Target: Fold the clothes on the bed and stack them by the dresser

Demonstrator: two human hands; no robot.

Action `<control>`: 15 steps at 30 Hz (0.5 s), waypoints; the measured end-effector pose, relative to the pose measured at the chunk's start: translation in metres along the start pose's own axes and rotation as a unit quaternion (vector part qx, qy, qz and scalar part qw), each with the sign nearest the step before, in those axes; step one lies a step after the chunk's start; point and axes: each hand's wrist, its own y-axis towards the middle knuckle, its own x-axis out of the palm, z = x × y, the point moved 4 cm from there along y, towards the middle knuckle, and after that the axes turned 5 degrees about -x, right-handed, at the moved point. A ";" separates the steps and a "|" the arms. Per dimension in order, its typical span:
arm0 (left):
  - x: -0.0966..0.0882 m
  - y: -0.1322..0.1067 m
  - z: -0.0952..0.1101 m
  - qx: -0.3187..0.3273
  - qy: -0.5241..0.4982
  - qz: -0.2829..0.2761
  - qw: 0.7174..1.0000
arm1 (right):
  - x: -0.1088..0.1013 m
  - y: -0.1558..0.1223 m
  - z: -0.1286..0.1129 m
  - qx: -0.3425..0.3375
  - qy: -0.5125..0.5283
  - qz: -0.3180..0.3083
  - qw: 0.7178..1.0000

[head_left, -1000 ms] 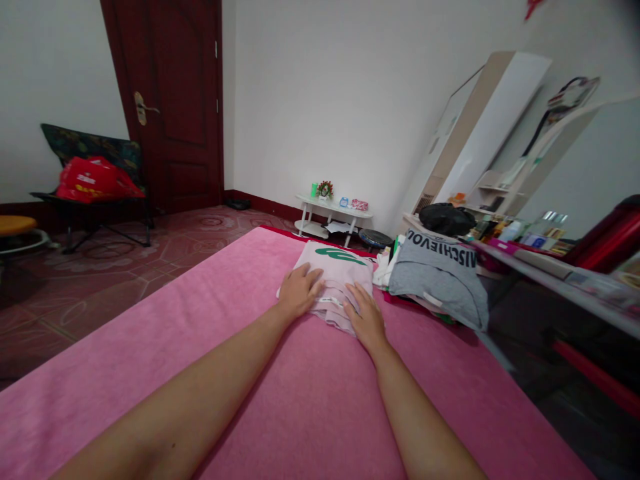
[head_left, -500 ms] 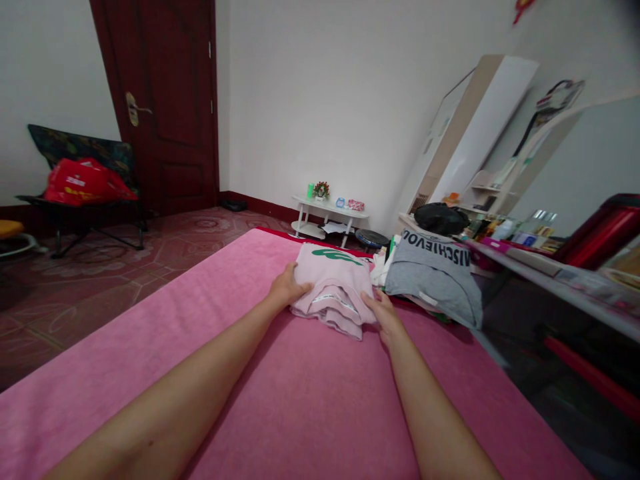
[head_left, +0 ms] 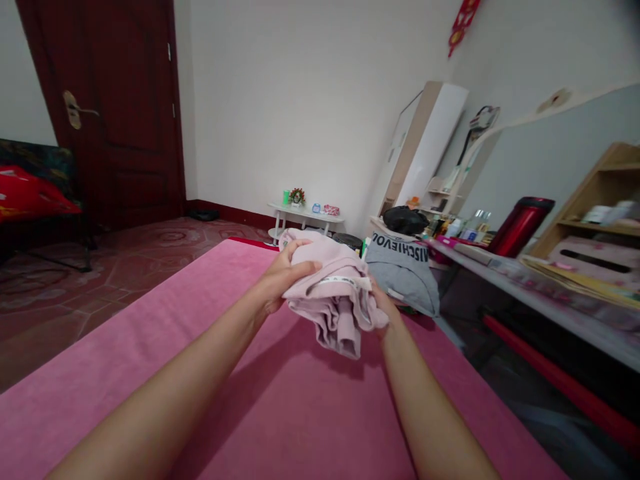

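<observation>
A folded pale pink T-shirt (head_left: 330, 267) is held up above the pink bed cover (head_left: 260, 407), its collar facing me and its lower layers hanging loose. My left hand (head_left: 280, 277) grips its left side, thumb on top. At its right side my right hand (head_left: 384, 310) is closed on the cloth, with most of the fingers hidden behind the fabric. Just right of the shirt lies a grey T-shirt (head_left: 405, 273) with black lettering, on top of a pile of clothes.
A dressing table (head_left: 500, 280) with bottles and a red thermos (head_left: 523, 227) runs along the right. A low white table (head_left: 305, 213) stands by the back wall. At the far left a chair holds a red bag (head_left: 30, 193), near the dark red door (head_left: 115, 120).
The pink T-shirt has been lifted off the bed, and its layers now sag between both hands. The view has turned to the right.
</observation>
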 end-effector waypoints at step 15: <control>0.137 -0.103 -0.084 0.064 0.433 -0.179 0.881 | -0.210 -0.125 -0.030 -0.011 -0.471 0.054 0.881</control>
